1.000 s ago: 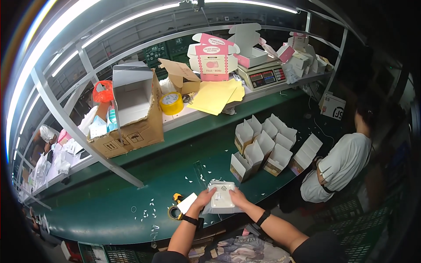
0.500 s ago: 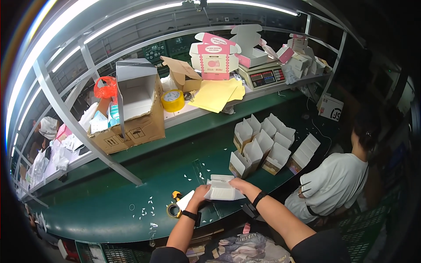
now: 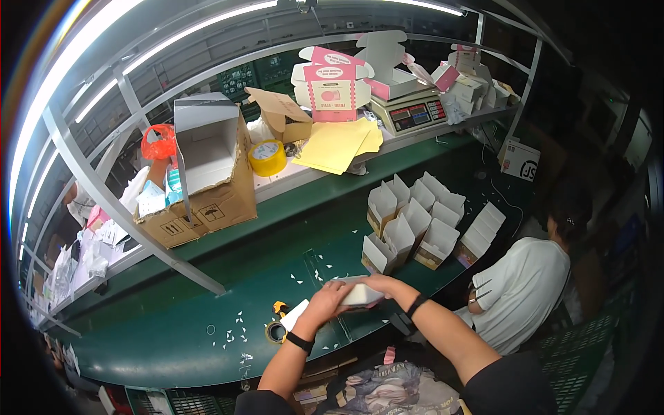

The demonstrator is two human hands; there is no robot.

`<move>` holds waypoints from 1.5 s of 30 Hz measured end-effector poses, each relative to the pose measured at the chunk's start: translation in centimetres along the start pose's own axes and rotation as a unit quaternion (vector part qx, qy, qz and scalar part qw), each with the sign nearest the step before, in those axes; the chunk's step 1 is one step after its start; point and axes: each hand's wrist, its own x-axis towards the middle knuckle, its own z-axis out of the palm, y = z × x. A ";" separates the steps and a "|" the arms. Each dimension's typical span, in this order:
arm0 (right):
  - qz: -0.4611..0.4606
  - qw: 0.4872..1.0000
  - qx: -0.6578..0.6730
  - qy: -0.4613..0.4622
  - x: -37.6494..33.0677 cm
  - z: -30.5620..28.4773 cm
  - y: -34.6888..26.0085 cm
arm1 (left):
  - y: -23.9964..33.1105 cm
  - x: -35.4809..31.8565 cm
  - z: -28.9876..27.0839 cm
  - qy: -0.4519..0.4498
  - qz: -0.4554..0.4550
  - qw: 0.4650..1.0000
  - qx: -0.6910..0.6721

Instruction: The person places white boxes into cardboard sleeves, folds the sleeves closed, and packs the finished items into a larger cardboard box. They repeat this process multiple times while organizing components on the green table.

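Note:
Between my two hands, above the near edge of the green belt, is a small white carton (image 3: 361, 296). My left hand (image 3: 328, 301) is closed on its left side, with the fingers lying over the top. My right hand (image 3: 382, 284) grips the far right corner. Farther off to the right stand several open-topped small cartons (image 3: 413, 225) with their white flaps up, and another open carton (image 3: 480, 235) leans apart from them. By my left wrist lie a roll of tape (image 3: 275, 332), a yellow-and-black tool (image 3: 280, 308) and a white card (image 3: 296, 315).
White paper scraps (image 3: 236, 332) dot the green belt (image 3: 159, 339). Along the shelf behind are a large brown carton (image 3: 228, 207), yellow tape (image 3: 268, 159), yellow sheets (image 3: 337, 146) and a scale (image 3: 413, 114). A person in white (image 3: 523, 294) is at the right.
The white carton has turned in my hands, its open inside no longer facing me. My left hand has moved up and right, its fingers now over the carton.

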 end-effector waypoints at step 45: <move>-0.393 0.774 -0.462 0.182 -3.1 6.4 7.0 | 0.4 0.2 9.7 0.233 -0.296 0.924 -0.060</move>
